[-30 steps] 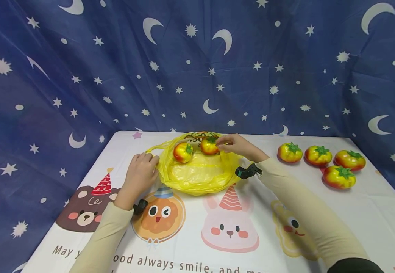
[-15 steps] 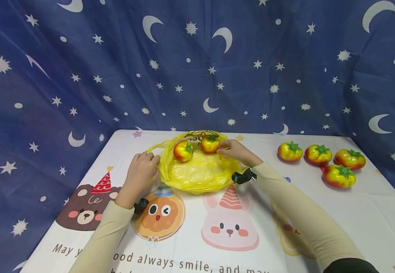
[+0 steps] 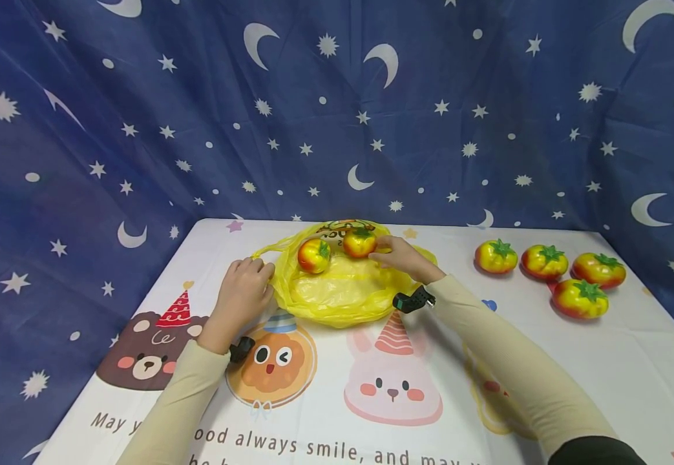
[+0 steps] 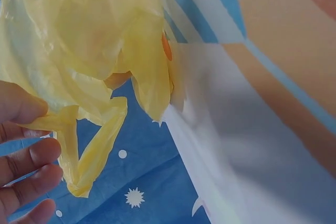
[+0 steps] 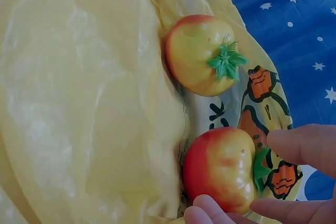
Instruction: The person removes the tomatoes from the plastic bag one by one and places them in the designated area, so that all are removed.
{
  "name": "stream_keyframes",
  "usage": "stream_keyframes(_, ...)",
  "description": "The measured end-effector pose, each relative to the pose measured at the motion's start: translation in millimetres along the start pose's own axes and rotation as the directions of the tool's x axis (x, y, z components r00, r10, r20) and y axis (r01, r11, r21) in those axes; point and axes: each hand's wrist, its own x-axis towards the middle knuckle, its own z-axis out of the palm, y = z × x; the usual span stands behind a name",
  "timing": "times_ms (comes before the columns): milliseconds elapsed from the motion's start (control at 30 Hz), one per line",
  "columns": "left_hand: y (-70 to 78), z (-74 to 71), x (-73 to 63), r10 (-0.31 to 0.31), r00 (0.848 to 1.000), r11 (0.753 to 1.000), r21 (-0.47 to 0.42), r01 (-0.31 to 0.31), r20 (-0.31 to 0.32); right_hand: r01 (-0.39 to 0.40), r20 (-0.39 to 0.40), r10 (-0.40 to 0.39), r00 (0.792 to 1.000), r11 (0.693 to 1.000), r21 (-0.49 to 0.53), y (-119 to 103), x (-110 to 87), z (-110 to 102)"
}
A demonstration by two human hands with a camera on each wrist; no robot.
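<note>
A thin yellow plastic bag [image 3: 337, 294] lies with its mouth spread on the table. My left hand [image 3: 242, 294] pinches the bag's handle [image 4: 67, 129] between thumb and finger in the left wrist view. Two glossy yellow-red toy tomatoes with green leaves lie inside: the left tomato [image 3: 314, 256] and the right tomato [image 3: 359, 243]. My right hand [image 3: 403, 258] is beside the right tomato. In the right wrist view, its thumb and fingers [image 5: 294, 211] are spread around that tomato [image 5: 220, 169], the fingertips at or very near its surface.
Several more toy tomatoes [image 3: 579, 299] sit grouped at the right of the table. The tablecloth [image 3: 645, 387] is white with printed cartoon faces and lettering. A dark blue curtain [image 3: 337, 129] with moons and stars hangs behind the table.
My right hand has drawn slightly down from the right tomato, its fingers looser beside it. Both tomatoes stay in place in the bag. My left hand keeps its hold on the handle.
</note>
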Motion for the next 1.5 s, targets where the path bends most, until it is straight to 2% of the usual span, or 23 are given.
stream_keyframes(267,0.7,-0.5,0.7,-0.003,1.000,1.000,0.000,0.003,0.009,-0.024,0.010,0.024,1.000,1.000,0.010,-2,0.0,2)
stream_keyframes(633,1.6,-0.3,1.0,-0.013,1.000,1.000,-0.007,0.013,0.012,0.000,0.034,-0.001,0.999,0.999,0.038,-1,0.4,8)
stream_keyframes(1000,1.0,-2.6,0.3,-0.029,0.999,1.000,-0.009,0.029,0.021,-0.026,-0.054,0.026,0.998,1.000,0.009,-2,2.0,10)
stream_keyframes(1267,1.5,-4.2,1.0,-0.034,0.999,0.999,-0.015,0.034,0.038,-0.027,-0.056,0.029,0.998,0.999,0.029,-2,4.1,13)
stream_keyframes(1500,1.1,-4.4,0.9,-0.025,1.000,1.000,-0.009,0.025,0.018,-0.047,-0.057,0.048,0.997,0.999,0.013,-7,4.0,15)
